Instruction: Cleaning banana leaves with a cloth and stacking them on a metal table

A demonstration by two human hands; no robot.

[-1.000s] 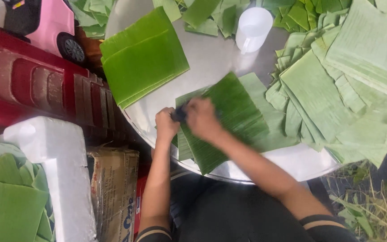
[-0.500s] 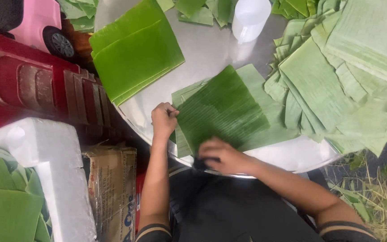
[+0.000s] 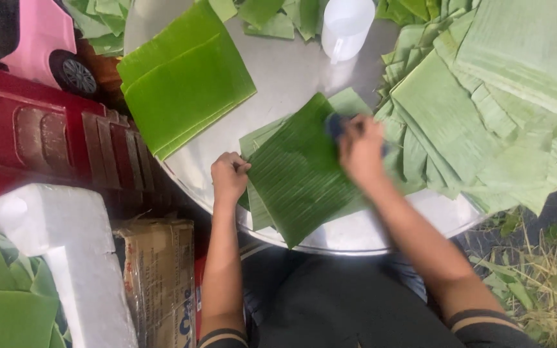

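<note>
On the round metal table point(image 3: 291, 77) I log one dark banana leaf point(image 3: 298, 174), flat atop paler sheets at the near edge. My left hand point(image 3: 229, 177) pinches its left corner, fingers curled shut. My right hand point(image 3: 360, 151) presses a blue cloth point(image 3: 334, 124) onto its far corner. A bright green stack point(image 3: 185, 80) lies beyond, a white jug point(image 3: 346, 22) farther back.

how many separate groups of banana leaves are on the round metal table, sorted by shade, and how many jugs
Dark green leaf under both hands, left hand at its edge, right hand holding a blue cloth: 1
Bright green leaf stack: 1
Pale green leaf heap: 1
White plastic jug: 1
Total: 4
</note>
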